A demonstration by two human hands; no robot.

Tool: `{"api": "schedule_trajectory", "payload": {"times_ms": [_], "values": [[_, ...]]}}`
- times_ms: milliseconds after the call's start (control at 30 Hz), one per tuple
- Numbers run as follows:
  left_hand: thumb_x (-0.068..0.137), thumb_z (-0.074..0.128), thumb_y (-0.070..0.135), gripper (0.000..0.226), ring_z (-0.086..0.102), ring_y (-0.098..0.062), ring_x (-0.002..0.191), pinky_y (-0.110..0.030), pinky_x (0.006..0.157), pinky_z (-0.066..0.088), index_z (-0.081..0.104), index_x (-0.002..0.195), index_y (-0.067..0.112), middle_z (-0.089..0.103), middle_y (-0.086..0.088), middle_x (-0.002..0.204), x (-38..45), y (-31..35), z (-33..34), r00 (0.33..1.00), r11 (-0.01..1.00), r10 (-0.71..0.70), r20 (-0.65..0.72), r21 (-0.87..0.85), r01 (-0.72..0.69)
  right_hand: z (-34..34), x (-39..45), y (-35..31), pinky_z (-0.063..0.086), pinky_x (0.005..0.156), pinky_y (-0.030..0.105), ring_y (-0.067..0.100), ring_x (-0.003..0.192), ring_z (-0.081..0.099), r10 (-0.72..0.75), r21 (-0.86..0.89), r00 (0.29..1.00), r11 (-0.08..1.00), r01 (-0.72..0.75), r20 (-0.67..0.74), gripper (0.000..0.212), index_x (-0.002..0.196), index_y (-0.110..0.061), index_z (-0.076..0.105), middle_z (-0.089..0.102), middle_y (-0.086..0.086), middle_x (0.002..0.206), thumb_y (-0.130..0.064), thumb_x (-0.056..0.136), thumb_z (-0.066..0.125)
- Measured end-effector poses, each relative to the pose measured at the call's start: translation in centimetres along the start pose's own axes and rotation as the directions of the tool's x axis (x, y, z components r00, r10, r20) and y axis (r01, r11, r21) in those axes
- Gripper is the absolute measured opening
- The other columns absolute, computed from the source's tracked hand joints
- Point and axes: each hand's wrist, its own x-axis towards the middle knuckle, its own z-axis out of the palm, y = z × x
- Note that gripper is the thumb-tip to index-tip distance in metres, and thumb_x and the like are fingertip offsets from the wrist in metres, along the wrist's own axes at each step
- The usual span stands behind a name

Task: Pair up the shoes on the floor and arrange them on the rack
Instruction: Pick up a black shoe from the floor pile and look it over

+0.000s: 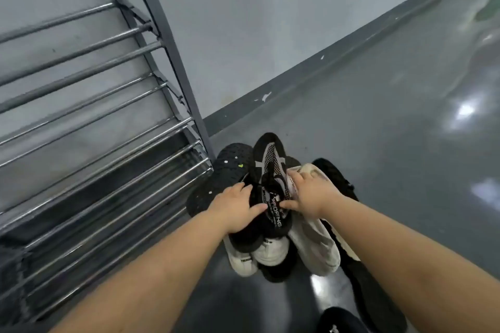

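Both your left hand (pixel 234 211) and right hand (pixel 311 194) pinch the black-and-grey sneaker (pixel 270 184) atop a floor pile of at least three black and two white shoes, just right of the bare-railed rack (pixel 94 121).

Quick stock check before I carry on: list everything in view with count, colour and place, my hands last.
Shoe rack: one, grey metal bars, left, against the wall; no shoes visible on its bars.
Black-and-grey sneaker: one, top of the pile, held between both hands.
Black shoe, sole up: one, left of the pile, by the rack foot.
White shoes: at least two, low in the pile; exact count hidden.
Other black shoes: at least two, right side and near edge; partly hidden.
Floor: dark grey, glossy.
Wall: pale grey.
Left hand: grip on the sneaker's left side.
Right hand: grip on its right side.
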Motion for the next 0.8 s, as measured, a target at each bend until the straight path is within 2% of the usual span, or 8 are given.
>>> {"api": "schedule_trajectory", "payload": {"times_ms": [167,300,400,500,567,633,733,800], "values": [[0.091,0.033,0.062,0.073,0.012,-0.029,0.145,-0.04,0.119,0.015,0.019,0.15,0.021,0.015,-0.009,0.158,2.7,0.5,2.4,0.994,0.983,-0.095,0.048,-0.151,0.101,1.0,1.4,0.2,0.03,0.111,0.036,0.03,0.138,0.035,-0.008,0.232,0.995,0.973,-0.014,0.096,0.092,0.153,-0.014,-0.002,0.033,0.012,0.153,-0.058,0.089,0.048],[0.093,0.042,0.051,0.06,0.019,-0.028,0.144,-0.037,0.119,0.015,0.027,0.148,0.03,0.026,-0.008,0.154,3.2,0.3,4.1,0.997,0.931,-0.079,-0.009,-0.358,0.071,0.9,1.7,-0.3,0.03,0.107,0.025,0.023,0.136,0.04,0.006,0.538,0.994,0.841,-0.064,0.109,0.078,0.152,-0.009,0.011,0.039,0.007,0.15,-0.042,0.094,0.05],[0.095,0.049,0.037,0.052,0.036,-0.014,0.136,-0.03,0.115,0.025,0.034,0.144,0.03,0.043,0.005,0.144,2.4,0.4,4.0,0.997,0.756,-0.035,-0.068,-0.655,-0.018,0.4,1.6,0.0,0.033,0.103,0.021,0.02,0.132,0.046,0.022,0.696,0.997,0.714,-0.071,0.079,0.066,0.148,-0.01,0.027,0.047,0.007,0.144,-0.034,0.094,0.055],[0.095,0.052,0.028,0.049,0.048,-0.007,0.125,-0.019,0.104,0.033,0.04,0.142,0.026,0.054,0.008,0.133,1.1,0.8,2.7,0.992,0.621,-0.047,-0.114,-0.782,-0.06,0.3,1.1,0.0,0.04,0.104,0.025,0.019,0.124,0.054,0.045,0.789,0.998,0.611,-0.065,0.047,0.074,0.148,-0.013,0.03,0.054,0.005,0.137,-0.038,0.087,0.064],[0.094,0.054,0.025,0.046,0.053,-0.005,0.116,-0.015,0.096,0.037,0.045,0.139,0.024,0.058,0.008,0.128,-0.2,1.0,1.9,0.987,0.571,-0.058,-0.15,-0.816,-0.09,0.1,0.4,-0.5,0.05,0.084,0.015,0.014,0.11,0.061,0.031,0.851,0.999,0.523,-0.044,0.032,0.065,0.141,-0.017,0.042,0.062,0.002,0.127,-0.034,0.084,0.069],[0.093,0.057,0.022,0.046,0.055,-0.005,0.112,-0.015,0.094,0.039,0.047,0.138,0.022,0.06,0.005,0.128,-1.7,0.9,1.2,0.983,0.509,-0.067,-0.172,-0.853,-0.115,-0.4,-0.8,-1.4,0.047,0.062,0.007,0.009,0.096,0.063,0.008,0.897,1.0,0.443,-0.012,0.01,0.047,0.127,-0.026,0.051,0.066,-0.001,0.113,-0.026,0.084,0.07],[0.091,0.06,0.019,0.049,0.057,-0.01,0.114,-0.024,0.099,0.044,0.047,0.138,0.022,0.06,0.002,0.128,-4.5,0.1,0.2,0.976,0.432,-0.097,-0.196,-0.892,-0.136,-1.2,-2.9,-3.5,0.054,0.087,0.026,0.011,0.106,0.064,-0.01,0.926,0.999,0.376,0.047,-0.047,0.064,0.132,-0.017,0.052,0.066,-0.003,0.118,-0.029,0.075,0.078],[0.089,0.061,0.015,0.053,0.057,-0.014,0.117,-0.032,0.104,0.044,0.045,0.139,0.019,0.059,-0.003,0.131,-6.6,-0.8,-0.2,0.97,0.351,-0.134,-0.202,-0.925,-0.144,-1.7,-4.4,-5.2,0.048,0.102,0.039,0.016,0.117,0.06,-0.036,0.929,0.996,0.358,0.09,-0.082,0.08,0.14,-0.015,0.045,0.063,0.001,0.128,-0.029,0.07,0.082]]}}
